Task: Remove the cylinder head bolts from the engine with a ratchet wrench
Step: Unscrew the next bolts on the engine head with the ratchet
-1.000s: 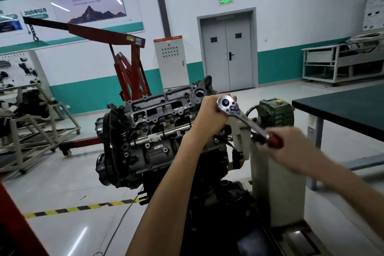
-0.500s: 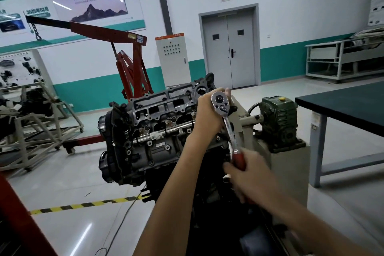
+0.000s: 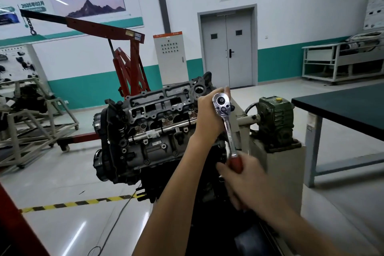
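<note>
The engine (image 3: 145, 131) hangs on a stand, its grey cylinder head tilted toward me. A chrome ratchet wrench (image 3: 226, 122) stands against the head's right end, its round head up and its red handle pointing down toward me. My left hand (image 3: 207, 118) curls around the wrench just behind its head, hiding the socket and the bolt. My right hand (image 3: 243, 178) grips the red handle low down and looks motion-blurred.
A green gearbox (image 3: 274, 120) of the engine stand sits right of the wrench. A dark-topped table (image 3: 342, 106) stands at the right. A red engine crane (image 3: 124, 54) rises behind the engine. Yellow-black floor tape (image 3: 79, 202) crosses the floor at the left.
My right hand swung the handle from pointing right down to pointing toward me, then held near that angle. My left hand stayed at the wrench head.
</note>
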Available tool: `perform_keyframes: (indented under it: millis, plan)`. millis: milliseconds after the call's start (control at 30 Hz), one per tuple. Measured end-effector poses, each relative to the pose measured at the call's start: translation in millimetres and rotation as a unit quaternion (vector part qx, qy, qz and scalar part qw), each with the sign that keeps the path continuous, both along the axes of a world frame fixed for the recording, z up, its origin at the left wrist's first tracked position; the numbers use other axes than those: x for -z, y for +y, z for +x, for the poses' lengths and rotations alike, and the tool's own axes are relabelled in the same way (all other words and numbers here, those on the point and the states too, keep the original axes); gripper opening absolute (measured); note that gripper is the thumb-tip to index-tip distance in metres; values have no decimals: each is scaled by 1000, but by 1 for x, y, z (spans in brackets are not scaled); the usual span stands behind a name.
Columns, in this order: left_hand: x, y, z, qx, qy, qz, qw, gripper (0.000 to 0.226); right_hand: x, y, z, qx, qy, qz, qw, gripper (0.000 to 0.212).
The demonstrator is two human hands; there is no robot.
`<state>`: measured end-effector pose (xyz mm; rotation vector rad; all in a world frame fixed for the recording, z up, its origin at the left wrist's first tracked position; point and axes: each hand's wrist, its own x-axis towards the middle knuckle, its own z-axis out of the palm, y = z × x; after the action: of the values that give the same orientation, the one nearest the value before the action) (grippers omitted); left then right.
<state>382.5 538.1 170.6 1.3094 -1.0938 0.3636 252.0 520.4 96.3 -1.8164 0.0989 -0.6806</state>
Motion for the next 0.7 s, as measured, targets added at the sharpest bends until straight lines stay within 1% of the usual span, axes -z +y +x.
perform_keyframes:
  millis: [33, 67, 100, 133, 167, 233, 300, 367, 400, 433, 467, 500, 567, 633, 700]
  plan:
    - [-1, -1, -3, -19, -8, -9, 1000, 44, 5, 16, 8, -18, -15, 69, 997, 32]
    - [-2, -1, -4, -35, -25, -13, 999, 46, 8, 28, 16, -22, -29, 108, 994, 35]
    - [-3, 0, -3, -42, -38, -8, 998, 47, 10, 33, 19, -14, -34, 111, 993, 36]
    - [-4, 1, -3, -40, -41, 8, 998, 48, 10, 30, 19, 8, -29, 83, 996, 35]
    - [-6, 4, -1, -32, -42, 36, 998, 48, 9, 19, 15, 34, -19, 33, 999, 32]
    - [-11, 10, 3, -17, -55, 108, 992, 48, 0, -20, 2, 57, 19, -105, 993, 30]
    - [-15, 14, 5, -3, -70, 162, 984, 45, -24, -63, -13, 39, 48, -243, 968, 35]
    - [-16, 15, 3, 7, -85, 185, 979, 40, -54, -93, -25, 50, 40, -367, 928, 43]
    - [-15, 15, 2, 4, -90, 185, 979, 39, -65, -100, -28, 59, 31, -402, 913, 47]
    - [-13, 15, 1, -2, -90, 178, 980, 39, -67, -101, -27, 65, 26, -415, 907, 49]
    - [-10, 17, 2, -8, -81, 159, 984, 40, -63, -96, -25, 68, 24, -409, 910, 48]
    - [-6, 20, 4, -11, -64, 133, 989, 40, -52, -85, -21, 68, 30, -383, 921, 45]
    - [2, 25, 7, -17, -25, 71, 997, 41, -22, -50, -11, 76, 21, -302, 950, 37]
    - [7, 27, 6, -29, -3, 19, 999, 44, 5, -6, -1, 66, -2, -191, 979, 33]
    - [8, 24, 2, -42, -4, -8, 999, 46, 16, 29, 8, 18, -15, -41, 999, 29]
